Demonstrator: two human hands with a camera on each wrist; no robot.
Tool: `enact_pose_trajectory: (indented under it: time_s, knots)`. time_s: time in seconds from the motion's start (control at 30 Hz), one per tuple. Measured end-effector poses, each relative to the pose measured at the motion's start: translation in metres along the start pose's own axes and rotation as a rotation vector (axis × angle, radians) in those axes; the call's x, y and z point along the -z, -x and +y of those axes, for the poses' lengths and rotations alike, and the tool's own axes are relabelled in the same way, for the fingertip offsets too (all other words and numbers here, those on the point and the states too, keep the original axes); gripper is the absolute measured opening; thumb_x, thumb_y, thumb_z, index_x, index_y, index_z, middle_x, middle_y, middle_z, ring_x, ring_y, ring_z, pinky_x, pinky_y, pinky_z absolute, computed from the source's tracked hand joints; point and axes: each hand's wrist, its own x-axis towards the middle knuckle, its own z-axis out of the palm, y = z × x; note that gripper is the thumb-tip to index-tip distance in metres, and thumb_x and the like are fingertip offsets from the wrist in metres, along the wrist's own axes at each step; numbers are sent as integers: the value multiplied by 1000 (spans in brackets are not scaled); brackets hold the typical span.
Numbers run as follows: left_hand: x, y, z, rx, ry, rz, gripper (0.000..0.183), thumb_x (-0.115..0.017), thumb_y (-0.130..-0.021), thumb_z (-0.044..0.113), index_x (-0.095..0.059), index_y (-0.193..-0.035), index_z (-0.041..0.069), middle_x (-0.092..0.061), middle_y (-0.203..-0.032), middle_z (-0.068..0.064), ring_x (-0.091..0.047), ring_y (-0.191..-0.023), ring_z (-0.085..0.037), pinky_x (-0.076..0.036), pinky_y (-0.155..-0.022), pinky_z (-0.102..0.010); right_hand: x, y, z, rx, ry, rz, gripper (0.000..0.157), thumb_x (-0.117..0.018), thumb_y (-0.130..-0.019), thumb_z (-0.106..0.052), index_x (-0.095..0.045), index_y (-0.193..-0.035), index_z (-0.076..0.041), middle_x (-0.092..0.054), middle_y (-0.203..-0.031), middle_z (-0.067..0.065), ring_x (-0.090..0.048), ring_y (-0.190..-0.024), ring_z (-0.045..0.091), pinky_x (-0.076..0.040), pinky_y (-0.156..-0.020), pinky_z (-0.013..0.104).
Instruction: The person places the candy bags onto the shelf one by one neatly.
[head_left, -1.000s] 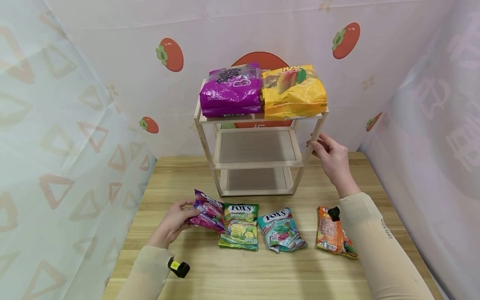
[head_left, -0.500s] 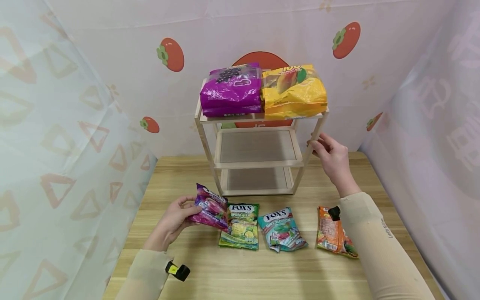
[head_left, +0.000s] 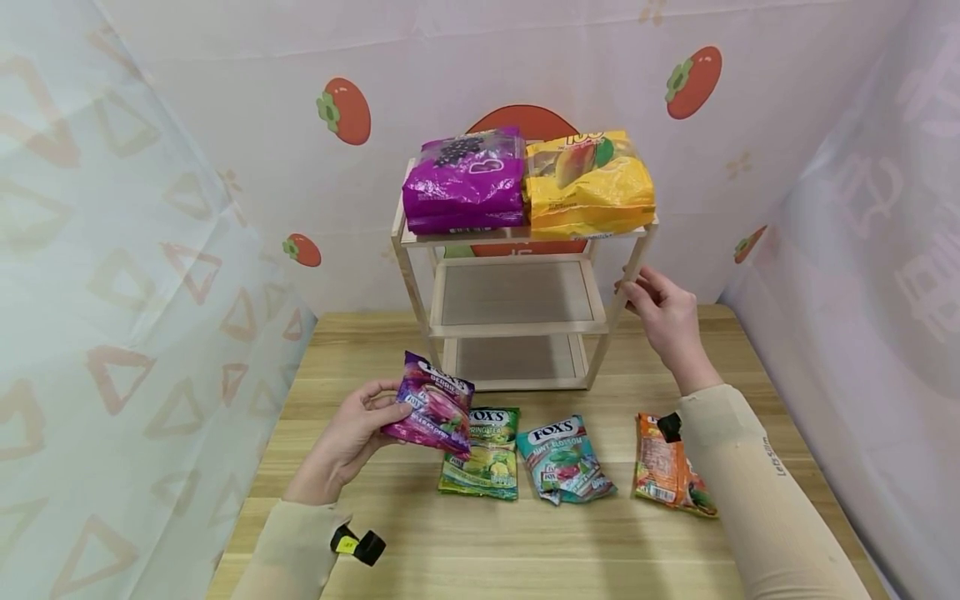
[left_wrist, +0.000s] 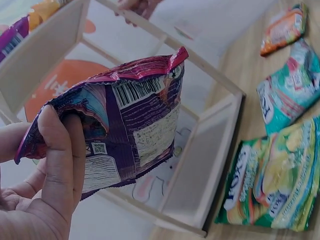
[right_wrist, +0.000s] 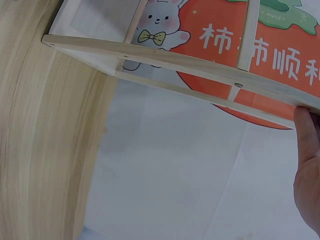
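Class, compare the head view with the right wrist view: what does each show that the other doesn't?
Only the head view: the left hand holding the berry packet; the green packet, teal packet and orange packet; the purple bag and yellow bag.

Only the right wrist view: a printed rabbit.

Both: the table, the backdrop, and the right hand holding the rack.
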Motion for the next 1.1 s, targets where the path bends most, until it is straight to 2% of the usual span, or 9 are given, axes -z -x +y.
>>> enact_pose_trajectory:
  time_s: [0.27,0.43,0.8,1.1]
  knots:
    - [-12,5,10,-39,33,-55,37,-68,-96,1,-52,-129,6,-74,-107,-8,-74,-90,-23,-64,-79,-35,0,1,-1,16,-5,8,42,-61,-104,-22,-60,-142,-4,-71,-120,23,-66,-98,-4,-57,-85,15]
    - [-20,6,17,-80,49,-87,32,-66,-97,1,-53,-125,9,-74,-110,-9,-74,-91,-23,-64,-76,-33,0,1,0,23,-2,9,40,-60,-104,-20,-61,-142,-5,-71,-120,24,-66,-98,-4,-57,-85,14]
    - [-38,3,31,-140,113,-124,34,-64,-98,-1,-51,-128,8,-72,-113,-10,-73,-95,-22,-63,-82,-33,0,0,1,23,1,9,40,-61,-104,-21,-62,-141,-5,-72,-120,22,-67,-98,-3,-58,-86,18]
    - [-52,-6,36,-199,164,-162,31,-61,-99,-4,-52,-125,8,-72,-114,-11,-73,-97,-22,-63,-83,-33,-1,0,2,19,15,7,41,-60,-105,-21,-61,-141,-3,-71,-121,23,-67,-100,-1,-58,-86,18]
